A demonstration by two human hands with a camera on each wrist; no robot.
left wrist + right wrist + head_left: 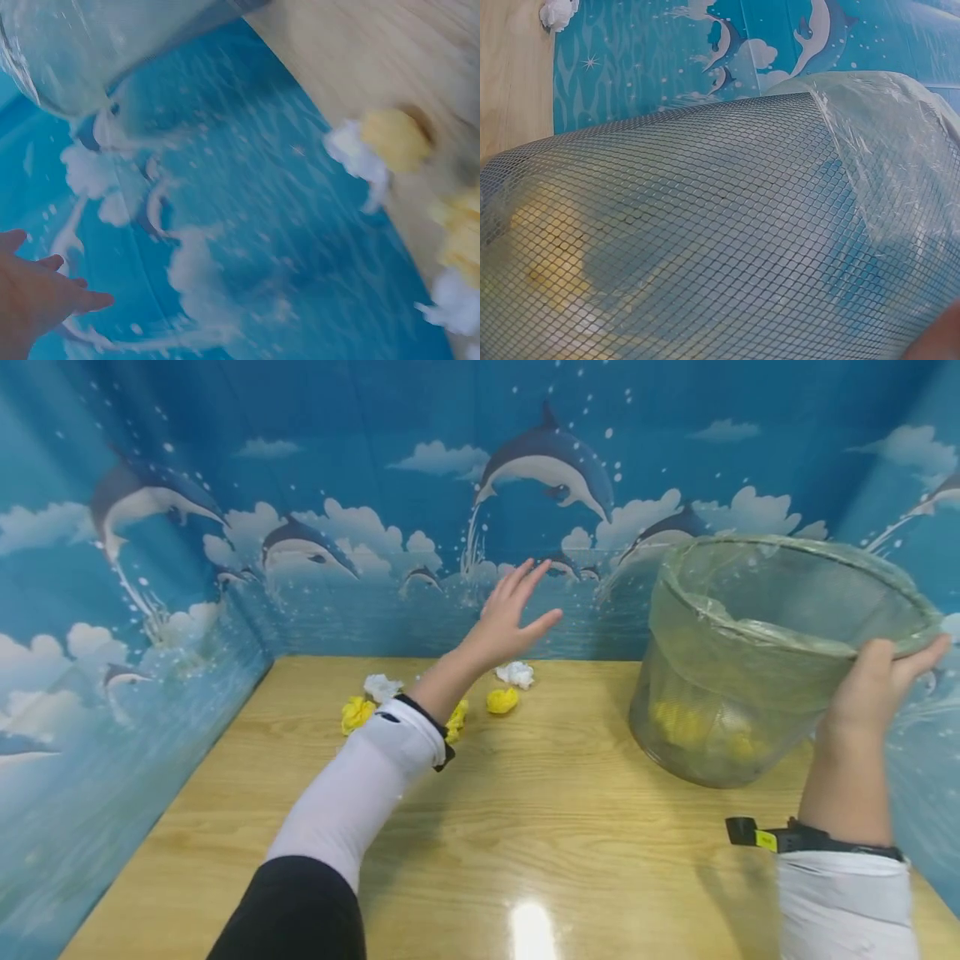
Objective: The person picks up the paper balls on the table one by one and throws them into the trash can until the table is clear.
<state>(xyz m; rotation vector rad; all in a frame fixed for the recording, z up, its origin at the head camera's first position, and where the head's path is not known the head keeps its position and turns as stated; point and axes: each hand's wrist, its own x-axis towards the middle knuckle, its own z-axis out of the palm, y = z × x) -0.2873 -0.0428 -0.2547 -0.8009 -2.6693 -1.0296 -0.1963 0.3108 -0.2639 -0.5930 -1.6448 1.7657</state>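
The person's right hand [873,681] is gripping the rim of a round grey mesh waste basket lined with a clear plastic bag [750,652], fingers curled over the near edge. The basket is tilting toward the person's left, its base touching the right part of the light wooden tabletop [540,827], its mouth facing up and leftward. Through the mesh, yellow crumpled paper balls [693,727] are showing at the bottom; the right wrist view [705,225] is filled by the mesh wall and bag, with yellow patches blurred behind it.

The person's left hand [510,618] is hovering in the air above the far middle of the tabletop, fingers spread and straight, holding nothing. The left wrist view is showing the same open fingers [37,292] against the blue backdrop.

Below and beyond that hand, loose paper balls are lying near the back edge: a white crumpled ball [516,673] just beside a yellow crumpled ball [502,700], and further left another white ball [381,687] next to a yellow one [356,713]. A blue dolphin-and-cloud printed backdrop [300,460] is enclosing the tabletop on three sides.
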